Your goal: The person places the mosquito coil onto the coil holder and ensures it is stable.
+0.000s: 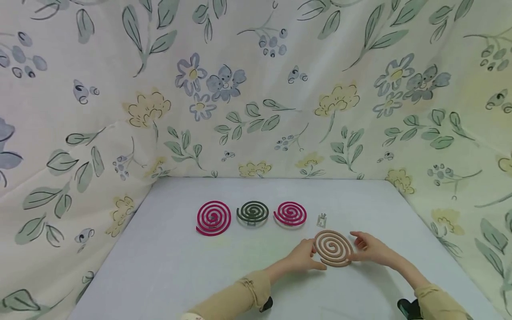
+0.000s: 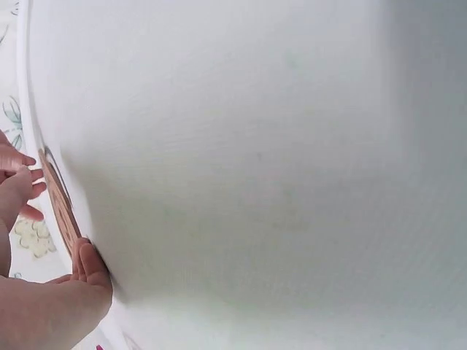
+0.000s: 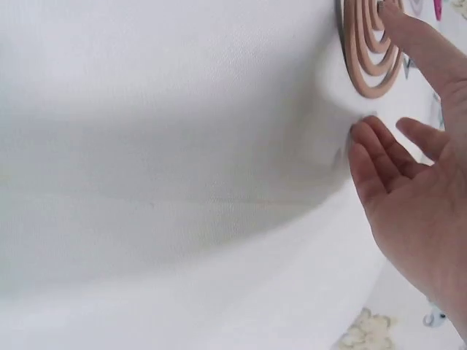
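A brown mosquito coil [image 1: 333,257] is between the two hands at the right front of the table, tilted, with a shadow beside it. At its left edge the left hand [image 1: 301,258] grips the rim, its thumb reaching below the coil. The left wrist view shows the coil [image 2: 61,208] nearly edge-on, with the left hand's fingers [image 2: 90,264] bent against it. On the other side, the right hand [image 1: 374,250] is spread, its thumb touching the coil's edge. The right wrist view shows the other right-hand fingers [image 3: 372,157] apart from the coil.
Behind the brown coil is a small metal stand [image 1: 322,220]. A row to its left holds a pink coil [image 1: 290,214], a dark green coil [image 1: 253,211] and another pink coil [image 1: 214,218]. Floral cloth [image 1: 256,98] surrounds the white table [image 1: 160,266].
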Motion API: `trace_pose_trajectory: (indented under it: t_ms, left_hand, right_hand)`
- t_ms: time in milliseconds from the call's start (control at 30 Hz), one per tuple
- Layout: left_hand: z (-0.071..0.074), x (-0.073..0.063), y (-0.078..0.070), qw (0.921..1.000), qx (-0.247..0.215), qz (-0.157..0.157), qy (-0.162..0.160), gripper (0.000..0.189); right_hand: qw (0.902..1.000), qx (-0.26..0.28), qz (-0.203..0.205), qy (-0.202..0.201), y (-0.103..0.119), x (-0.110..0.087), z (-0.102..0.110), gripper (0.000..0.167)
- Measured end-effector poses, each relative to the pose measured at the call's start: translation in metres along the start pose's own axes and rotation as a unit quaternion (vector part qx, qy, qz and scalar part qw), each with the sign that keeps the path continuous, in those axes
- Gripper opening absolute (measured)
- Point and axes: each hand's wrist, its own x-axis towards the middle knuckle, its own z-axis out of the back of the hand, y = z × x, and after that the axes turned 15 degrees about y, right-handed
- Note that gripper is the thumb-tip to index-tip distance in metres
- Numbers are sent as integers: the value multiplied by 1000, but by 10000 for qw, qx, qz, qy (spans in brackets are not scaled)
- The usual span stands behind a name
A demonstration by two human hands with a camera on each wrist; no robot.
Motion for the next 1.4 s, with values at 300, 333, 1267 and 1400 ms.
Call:
trace_pose_trajectory:
  t_ms: [300,333,1267,1400]
  left_hand:
    - [5,6,-3,9998,-74,174,12,36]
    - [5,6,-2,9998,-133,144,11,35]
    - [16,-1,4,9819,-1887,47,166,58]
    - [16,-4,3,9782,-2073,17,120,60]
  right_hand:
    - [9981,-503,259,241,-2,0,-1,83]
    - [9980,-536,219,263,-1,0,-1,83]
    - [9975,-414,448,-344,2,3,-18,74]
    - [9973,-380,440,-456,0,2,-21,77]
